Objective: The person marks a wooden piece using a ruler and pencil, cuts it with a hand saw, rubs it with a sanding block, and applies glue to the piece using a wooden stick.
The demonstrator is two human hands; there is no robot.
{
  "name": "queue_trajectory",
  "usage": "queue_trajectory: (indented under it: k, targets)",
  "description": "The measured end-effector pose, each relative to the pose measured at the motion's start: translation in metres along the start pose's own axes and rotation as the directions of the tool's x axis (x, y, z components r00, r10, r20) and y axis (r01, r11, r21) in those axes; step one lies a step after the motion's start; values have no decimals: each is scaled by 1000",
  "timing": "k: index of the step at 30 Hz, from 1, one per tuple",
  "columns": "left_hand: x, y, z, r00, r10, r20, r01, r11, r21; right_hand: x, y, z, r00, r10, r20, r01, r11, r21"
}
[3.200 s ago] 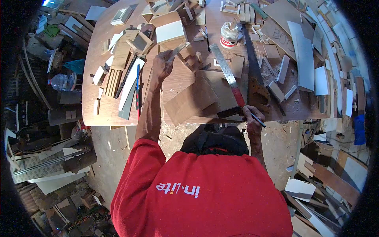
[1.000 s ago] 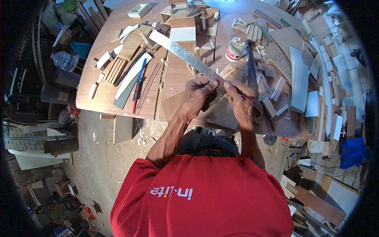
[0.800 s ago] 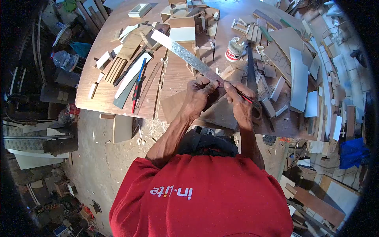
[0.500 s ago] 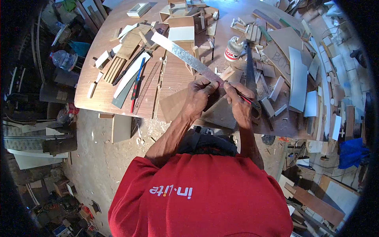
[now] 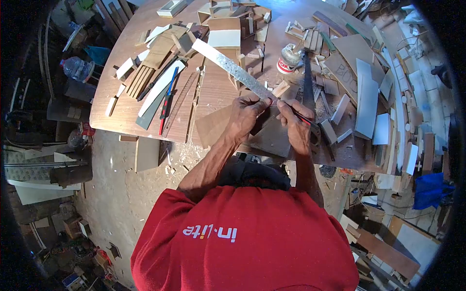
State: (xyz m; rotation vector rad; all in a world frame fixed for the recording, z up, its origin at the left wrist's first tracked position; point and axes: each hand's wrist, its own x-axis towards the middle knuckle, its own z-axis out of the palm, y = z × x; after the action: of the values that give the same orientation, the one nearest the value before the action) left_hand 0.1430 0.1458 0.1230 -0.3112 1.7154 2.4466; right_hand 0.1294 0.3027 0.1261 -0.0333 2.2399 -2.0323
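Left hand [image 5: 246, 114] pinched on metal blade [image 5: 233, 70], left and near side of jar [image 5: 286, 66]; right hand [image 5: 294, 120] closed around slim pencil-like tool [image 5: 304, 120]. Probably marking; next move needs blade steady.

The wood-grain table [image 5: 122, 121] carried a labelled jar [image 5: 288, 62] right of centre, a handsaw [image 5: 308, 85] beside it, a slim ruler-like strip [image 5: 181, 104] to the left, and a brown sheet [image 5: 211, 127] at the near edge.

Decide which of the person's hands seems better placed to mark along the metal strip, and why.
Probably the right hand: it holds a slim, pencil-like tool close to the near end of the strip, while the left hand is busy pinching that end.
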Motion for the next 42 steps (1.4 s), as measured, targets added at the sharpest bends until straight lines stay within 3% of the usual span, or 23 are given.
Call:
queue_trajectory:
  k: [1,11,13,16,22,28,38,42]
  targets:
    - [0,1,-1,1000,-3,2,3,998,69,0,0,-1,1000,-10,0,10,1000,0]
    - [-2,0,-7,975,-185,123,186,983,9,2,3,0,999,-6,-32,4,999,-52]
    - [-5,6,0,998,-41,50,35,992,118,3,2,-1,999,10,-32,-11,1000,-14]
    - [0,-1,-6,995,68,70,-81,976,204,2,-4,-1,998,45,-36,-44,999,10]
    - [13,-4,-29,986,16,165,-57,968,243,6,2,-3,998,58,-40,-55,997,62]
    - [8,-14,-25,991,9,132,-17,998,58,7,2,-1,998,35,-43,-29,991,129]
    - [4,-17,-23,996,21,92,-29,996,87,3,-5,-2,998,54,-40,-56,996,-71]
    - [5,-17,-24,994,7,107,-9,1000,13,4,-1,0,998,46,-42,-45,999,13]
